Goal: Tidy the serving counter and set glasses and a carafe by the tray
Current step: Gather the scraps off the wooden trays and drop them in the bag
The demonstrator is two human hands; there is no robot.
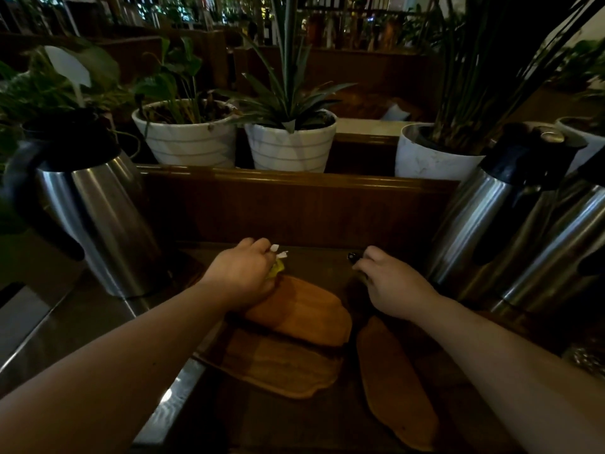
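Note:
My left hand is closed around small scraps, a yellow-green piece and white bits, at the far end of an oval wooden tray. My right hand pinches a small dark object just above the dark counter. Two more wooden trays lie nearer me: a wide one under the first and a narrow one to the right. A steel carafe with a black lid stands at the left. No glasses are in view.
Two more steel carafes lean in at the right. Behind the counter's wooden back wall stand white plant pots. A steel surface runs along the left.

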